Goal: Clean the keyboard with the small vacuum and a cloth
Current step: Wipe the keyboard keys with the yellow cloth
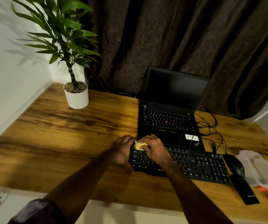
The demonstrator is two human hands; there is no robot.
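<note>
Bare arms [81, 183] crossed the desk's [65, 135] front edge. Left hand [123, 152] gripped the keyboard's [202, 165] left end, near that edge. Right hand [154, 149] pinched the yellow cloth [139, 145] on its top-left keys. Wiping step, probably; next rub rightward, pressing softly.

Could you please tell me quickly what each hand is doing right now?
Left hand: holds the left end of the keyboard.
Right hand: grips the yellow cloth against the keys.

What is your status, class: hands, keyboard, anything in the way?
Left hand grips keyboard at left end. Right hand holds cloth on top-left keys. Mouse beside right end, not blocking.
</note>
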